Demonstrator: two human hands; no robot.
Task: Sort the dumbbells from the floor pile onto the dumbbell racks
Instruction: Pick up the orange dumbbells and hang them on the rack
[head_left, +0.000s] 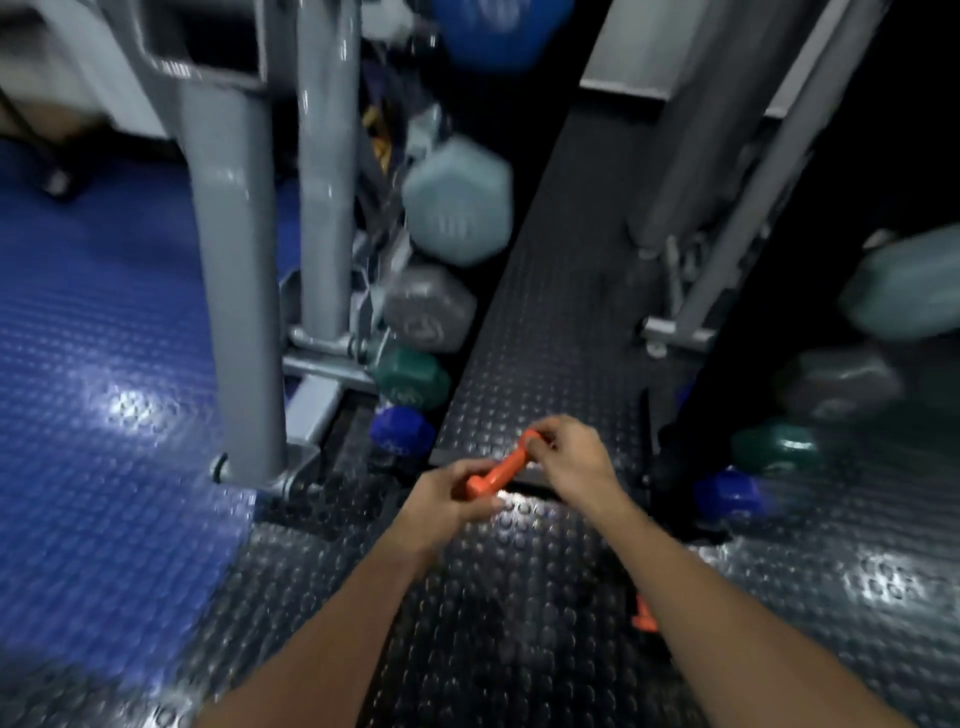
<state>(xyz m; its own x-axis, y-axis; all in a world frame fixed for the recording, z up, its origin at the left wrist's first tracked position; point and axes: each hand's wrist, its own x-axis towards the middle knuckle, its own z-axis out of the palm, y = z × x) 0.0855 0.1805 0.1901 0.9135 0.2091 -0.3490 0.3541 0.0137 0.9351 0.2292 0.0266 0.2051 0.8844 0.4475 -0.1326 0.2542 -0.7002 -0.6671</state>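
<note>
A small orange dumbbell (497, 470) is held between both hands above the studded black floor. My left hand (447, 501) grips its near end and my right hand (574, 457) pinches its far end. Another orange dumbbell (644, 616) lies on the floor, partly hidden behind my right forearm. The left rack (332, 358) carries a column of dumbbells: pale teal (457, 202), grey (428, 309), green (410, 379) and blue (400, 431). The right rack (675, 327) carries pale teal (904, 286), grey (836, 382), green (776, 444) and blue (730, 493) ones.
Thick grey machine posts (234, 270) stand at the left beside blue studded flooring (93, 415). A black studded strip (540, 312) runs between the two racks. A large blue dumbbell (493, 31) sits at the top of the left rack.
</note>
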